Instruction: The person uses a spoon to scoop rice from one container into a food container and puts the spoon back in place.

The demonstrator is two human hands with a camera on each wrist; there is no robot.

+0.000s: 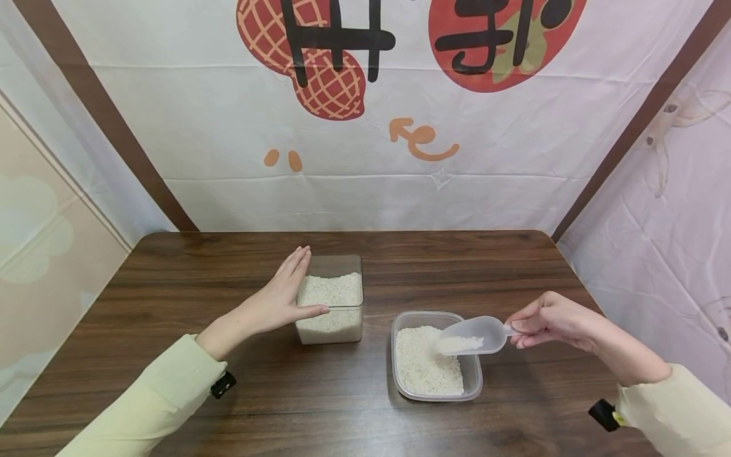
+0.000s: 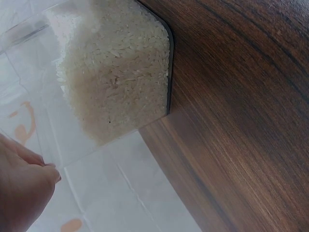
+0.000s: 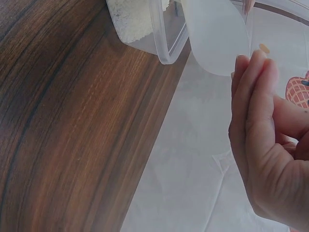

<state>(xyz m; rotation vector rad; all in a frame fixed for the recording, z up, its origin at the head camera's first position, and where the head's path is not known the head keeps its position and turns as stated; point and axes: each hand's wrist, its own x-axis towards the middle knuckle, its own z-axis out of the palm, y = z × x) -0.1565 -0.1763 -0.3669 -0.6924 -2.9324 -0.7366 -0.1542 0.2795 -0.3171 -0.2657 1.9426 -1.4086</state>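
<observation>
My right hand (image 1: 551, 324) pinches the handle of a translucent plastic scoop (image 1: 491, 333), tilted with its mouth down over a low clear tub (image 1: 478, 384). White rice lies in the scoop's mouth, blurred where it meets the rice (image 1: 425, 365) in the tub. In the right wrist view the scoop (image 3: 217, 38) overlaps the tub's rim (image 3: 166, 55). My left hand (image 1: 274, 304) touches the top left of a taller square clear container (image 1: 355, 330), fingers straight along one side and thumb across the front. Rice (image 2: 120, 72) fills much of that container in the left wrist view.
Both containers stand on a dark wood-grain table (image 1: 251, 406), the taller one left of the tub and farther back. A printed white cloth (image 1: 354, 197) hangs behind the table's far edge, with more cloth at both sides.
</observation>
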